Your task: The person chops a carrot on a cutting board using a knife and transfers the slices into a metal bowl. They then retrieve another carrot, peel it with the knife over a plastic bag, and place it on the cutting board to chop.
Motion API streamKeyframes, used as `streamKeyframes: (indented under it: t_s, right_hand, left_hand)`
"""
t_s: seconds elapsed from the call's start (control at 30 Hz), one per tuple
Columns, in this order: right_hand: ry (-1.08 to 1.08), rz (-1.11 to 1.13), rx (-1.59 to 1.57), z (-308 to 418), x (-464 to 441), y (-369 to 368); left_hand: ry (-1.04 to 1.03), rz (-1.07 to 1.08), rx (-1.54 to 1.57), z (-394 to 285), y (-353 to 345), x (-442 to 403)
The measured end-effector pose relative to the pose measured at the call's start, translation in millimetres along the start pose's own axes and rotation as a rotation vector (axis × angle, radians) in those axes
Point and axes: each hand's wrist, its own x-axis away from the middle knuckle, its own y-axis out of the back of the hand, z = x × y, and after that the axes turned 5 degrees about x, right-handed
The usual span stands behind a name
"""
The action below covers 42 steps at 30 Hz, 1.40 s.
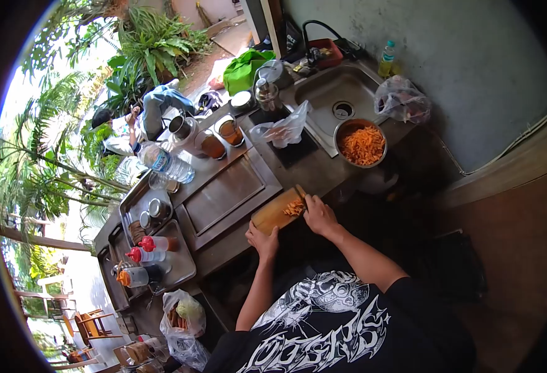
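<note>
A wooden cutting board (pixel 271 217) is held out in front of my body, over the counter's front edge. My left hand (pixel 263 241) grips its left end, thumb on top. A small heap of cut orange carrot (pixel 294 207) lies near the board's right end. Beside that heap my right hand (pixel 319 215) is closed on what looks like a knife (pixel 300 192), seen as a thin dark strip along the board's end; its handle is hidden in the fingers. Farther right, a metal bowl (pixel 383 156) full of carrot strips stands at the counter's edge.
Behind the bowl is a sink (pixel 323 93), with a plastic bag (pixel 401 99) at its right. Another clear bag (pixel 282 129) lies on the counter. Glasses of brown liquid (pixel 230 132), a large water bottle (pixel 167 163) and a tray (pixel 183 264) with squeeze bottles (pixel 152 244) stand left.
</note>
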Motion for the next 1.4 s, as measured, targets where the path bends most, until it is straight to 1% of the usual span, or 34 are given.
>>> streamKeyframes:
  t_s: [0.07, 0.1, 0.17, 0.3, 0.33, 0.37, 0.4, 0.43, 0.47, 0.5, 0.53, 0.57, 0.6, 0.67, 0.7, 0.77, 0.87, 0.9, 0.97, 1.0, 1.07, 1.1, 1.17, 1.2, 1.27, 1.33, 1.4]
  right_hand:
    - [-0.135, -0.035, -0.053, -9, -7, 16]
    - [-0.137, -0.041, -0.057, -17, -9, 15]
    - [-0.054, -0.152, -0.095, -41, -14, 3]
    - [-0.006, -0.070, -0.164, -72, -21, 19]
    - [-0.048, -0.028, -0.393, -80, -24, 22]
    - [-0.089, 0.018, -0.621, -87, -26, 27]
    - [-0.083, 0.026, -0.613, -90, -25, 37]
    - [-0.094, 0.013, -0.721, -93, -21, 46]
    - [-0.106, 0.002, -0.830, -95, -20, 55]
    - [-0.101, 0.013, -0.826, -97, -20, 61]
    - [-0.103, -0.011, -0.904, -99, -20, 64]
    - [-0.109, -0.035, -0.986, -101, -19, 65]
    - [-0.113, -0.024, -0.994, -104, -18, 64]
    - [-0.052, -0.033, -0.806, -107, -21, 65]
    - [-0.055, -0.035, -0.815, -105, -23, 71]
    - [-0.068, 0.026, -0.830, -101, -23, 93]
    - [-0.023, -0.011, -0.829, -106, -28, 101]
    - [-0.019, -0.010, -0.829, -108, -29, 102]
    - [0.077, -0.067, -0.900, -114, -30, 104]
    - [0.083, -0.069, -0.893, -117, -28, 111]
    - [0.014, -0.056, -0.797, -118, -24, 134]
    - [0.029, -0.059, -0.785, -119, -22, 145]
    - [-0.065, -0.141, -0.753, -121, -22, 161]
    - [-0.052, -0.139, -0.748, -124, -25, 167]
    - [-0.112, -0.111, -0.552, -129, -24, 176]
    - [-0.103, -0.150, -0.503, -123, -20, 178]
    - [0.155, -0.342, -0.390, -118, -16, 172]
  left_hand:
    - [0.006, -0.005, -0.012, -9, -10, 4]
    - [0.021, -0.006, -0.025, -14, -15, 6]
    - [0.051, -0.011, -0.021, -25, -24, 8]
    - [0.142, -0.018, -0.038, -42, -36, 9]
    - [0.148, -0.021, -0.030, -34, -40, 3]
    - [0.088, 0.044, 0.102, -17, -46, -5]
    - [0.027, 0.105, 0.232, -17, -45, -7]
    - [-0.073, 0.096, 0.277, -17, -49, -5]
    - [-0.065, 0.086, 0.282, -17, -53, -3]
    - [0.080, 0.198, 0.526, -30, -50, 3]
    - [0.226, 0.309, 0.768, -44, -45, 8]
    - [0.326, 0.352, 0.757, -64, -41, 14]
    - [0.335, 0.344, 0.749, -61, -51, 16]
    - [0.366, 0.307, 0.832, -48, -72, 14]
    - [0.365, 0.308, 0.823, -54, -72, 14]
    - [0.472, 0.286, 0.834, -68, -71, 15]
    - [0.517, 0.310, 0.858, -68, -67, 8]
    - [0.516, 0.307, 0.860, -63, -66, 5]
    - [0.421, 0.412, 0.997, -50, -71, -3]
    - [0.416, 0.413, 1.005, -56, -70, -3]
    - [0.398, 0.430, 1.087, -83, -61, 2]
    - [0.386, 0.428, 1.103, -99, -58, 4]
    - [0.346, 0.459, 1.077, -124, -52, 6]
    - [0.338, 0.452, 1.086, -132, -52, 3]
    - [0.308, 0.461, 1.025, -143, -53, -2]
    - [0.302, 0.454, 1.050, -151, -59, -9]
    - [0.295, 0.440, 1.093, -166, -66, -12]
